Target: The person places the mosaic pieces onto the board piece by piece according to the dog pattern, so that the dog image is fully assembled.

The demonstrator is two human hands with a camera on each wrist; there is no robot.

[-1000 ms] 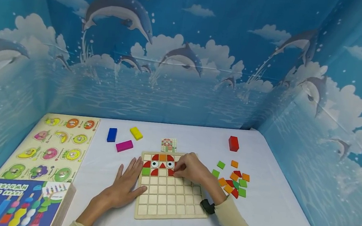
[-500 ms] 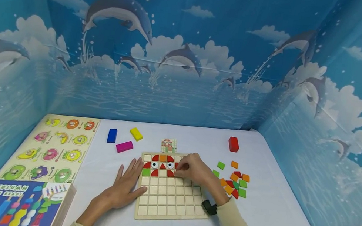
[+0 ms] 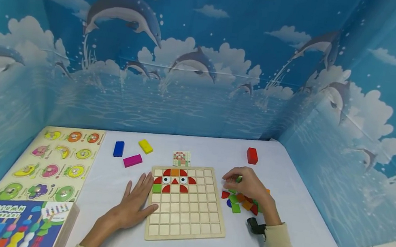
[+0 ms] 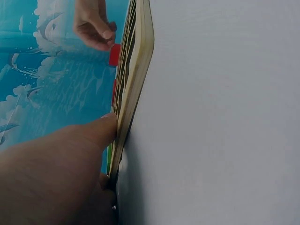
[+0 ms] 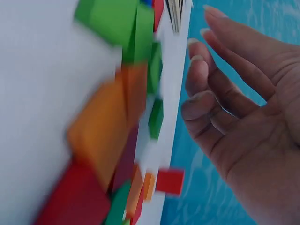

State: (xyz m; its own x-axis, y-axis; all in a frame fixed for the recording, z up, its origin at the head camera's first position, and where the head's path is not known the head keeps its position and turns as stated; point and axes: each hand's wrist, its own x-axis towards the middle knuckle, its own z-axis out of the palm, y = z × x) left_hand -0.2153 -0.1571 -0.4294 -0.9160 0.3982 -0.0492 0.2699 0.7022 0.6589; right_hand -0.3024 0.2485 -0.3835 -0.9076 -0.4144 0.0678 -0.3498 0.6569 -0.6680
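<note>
A wooden grid board point(image 3: 194, 217) lies on the white table. Red, orange and green tiles and two eye tiles form a pattern in its upper left, with a red tile point(image 3: 192, 180) right of the right eye. My left hand point(image 3: 131, 205) rests along the board's left edge, fingers straight, thumb point(image 4: 105, 131) touching the rim. My right hand point(image 3: 247, 184) is over the loose tile pile, fingers loosely bent and apart. In the right wrist view nothing shows between its fingers. Loose tiles below include a green one point(image 3: 235, 208) and a blue one point(image 3: 229, 203). The hand partly hides the pile.
A small pattern card point(image 3: 181, 158) lies behind the board. Blue point(image 3: 119, 148), yellow point(image 3: 145, 146), magenta point(image 3: 132, 160) and red point(image 3: 252, 155) blocks stand around it. At left are a fruit puzzle board point(image 3: 66, 153) and a bead-set box point(image 3: 14, 223).
My right hand has left the board and moved right to the tile pile. Several loose tiles, a blue one among them, now show nearer the board. My left hand stays on the board's edge.
</note>
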